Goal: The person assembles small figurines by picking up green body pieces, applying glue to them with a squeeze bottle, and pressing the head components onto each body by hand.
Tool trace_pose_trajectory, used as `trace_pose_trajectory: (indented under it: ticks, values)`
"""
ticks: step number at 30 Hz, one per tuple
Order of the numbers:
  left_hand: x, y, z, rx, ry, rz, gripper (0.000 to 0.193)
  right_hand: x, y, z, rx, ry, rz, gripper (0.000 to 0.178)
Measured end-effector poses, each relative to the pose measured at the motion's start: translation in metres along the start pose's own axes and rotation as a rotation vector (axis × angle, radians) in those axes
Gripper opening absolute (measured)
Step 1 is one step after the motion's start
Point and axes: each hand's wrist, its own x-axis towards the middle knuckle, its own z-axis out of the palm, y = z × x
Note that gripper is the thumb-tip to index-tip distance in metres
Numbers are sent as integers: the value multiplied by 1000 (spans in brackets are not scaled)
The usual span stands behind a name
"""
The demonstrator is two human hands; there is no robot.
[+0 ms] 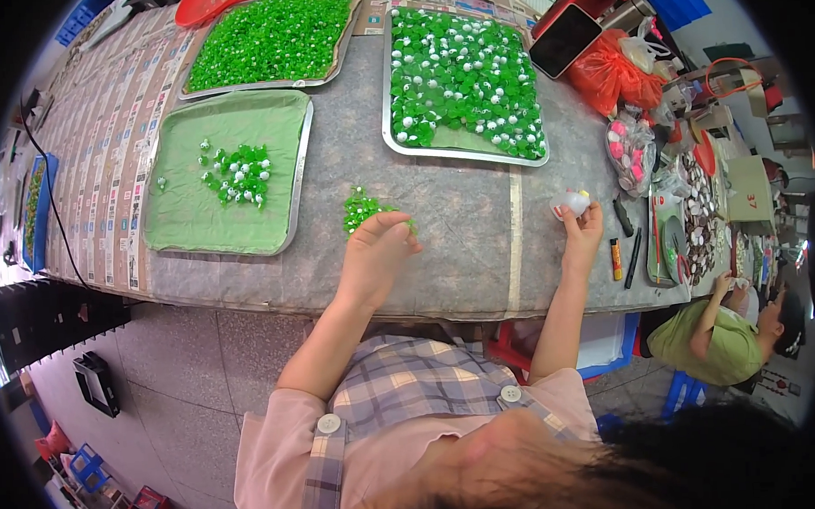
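Observation:
My left hand (378,251) rests on the grey table beside a small heap of green beads (361,209), its fingertips pinched at the heap's right edge; whether a bead is between them I cannot tell. My right hand (581,228) is raised over the table's right part and holds a small white bottle (571,202) with a yellow tip. A green-lined metal tray (190,208) to the left carries a small cluster of green and white beads (236,173).
Two more metal trays full of green beads (274,39) (462,73) lie at the far side. A dark phone (563,41), an orange bag (609,72), pens (634,257) and small parts crowd the right. Another person in green (716,338) sits at lower right.

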Motion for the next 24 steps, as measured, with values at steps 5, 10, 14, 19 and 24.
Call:
trace_pose_trajectory:
  ticks: [5,10,14,19,24]
  values:
    - [2,4,-2,-19,17,-2,11,-10,-24,13,-564,249,-420,34]
    - [2,6,-1,-9,29,-13,11,-10,-62,78,-597,-96,-663,19]
    - [-1,6,-4,-33,-10,10,10,24,-40,151,-575,-554,-512,17]
    - [-2,9,-12,-52,-4,51,10,37,-11,178,-862,-570,-654,18]
    - [-2,10,-10,-24,5,14,10,17,-39,162,-752,-564,-721,17]
